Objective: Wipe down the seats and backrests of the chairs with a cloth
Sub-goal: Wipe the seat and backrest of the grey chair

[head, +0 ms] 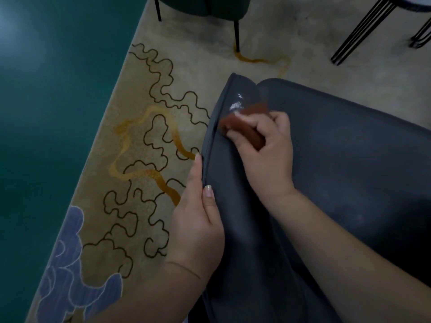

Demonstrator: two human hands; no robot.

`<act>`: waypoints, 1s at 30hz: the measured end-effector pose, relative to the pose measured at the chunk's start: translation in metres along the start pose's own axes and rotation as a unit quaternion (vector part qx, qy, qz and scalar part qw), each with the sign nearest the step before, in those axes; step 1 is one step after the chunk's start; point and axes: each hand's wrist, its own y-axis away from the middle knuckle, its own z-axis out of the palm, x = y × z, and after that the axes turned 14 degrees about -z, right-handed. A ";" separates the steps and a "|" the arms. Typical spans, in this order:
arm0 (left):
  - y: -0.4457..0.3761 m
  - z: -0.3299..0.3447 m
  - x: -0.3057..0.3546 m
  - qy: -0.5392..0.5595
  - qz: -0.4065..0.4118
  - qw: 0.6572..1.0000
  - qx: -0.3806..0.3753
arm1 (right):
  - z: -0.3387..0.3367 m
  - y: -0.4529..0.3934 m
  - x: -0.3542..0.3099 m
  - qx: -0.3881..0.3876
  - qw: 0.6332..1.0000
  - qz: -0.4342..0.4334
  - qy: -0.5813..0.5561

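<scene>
Patterned beige rug [144, 127] on teal floor [46, 89], black table legs [363, 26] beyond

Cloth [242, 127] on chair [349, 171] (rug [140, 136] beneath)

Floor [35, 113]: dark green, bare at left.
Rug [210, 66]: beige with dark squiggles, amber bands and a blue patch; lies on the floor.
On rug: grey chair [349, 171]; green chair [205, 5] on thin black legs; black wire legs [363, 26].
</scene>
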 end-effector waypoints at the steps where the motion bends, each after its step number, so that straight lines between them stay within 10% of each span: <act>1: 0.000 0.000 0.000 0.000 0.001 1.000 0.002 | -0.003 0.012 -0.002 -0.003 1.000 -0.009 -0.001; 14: -0.001 -0.001 0.003 -0.018 0.008 1.000 0.011 | 0.003 -0.048 0.017 0.131 0.986 0.087 -0.049; 19: 0.000 0.000 0.001 -0.017 -0.006 1.000 0.009 | 0.009 -0.065 0.018 -0.019 0.996 0.087 -0.013; 24: 0.001 -0.002 0.004 -0.019 0.009 1.000 0.006 | -0.005 -0.011 0.009 -0.041 0.998 -0.023 -0.031; 30: 0.001 -0.001 0.003 -0.017 -0.002 1.000 0.006 | 0.012 -0.065 0.016 0.012 0.996 0.085 -0.031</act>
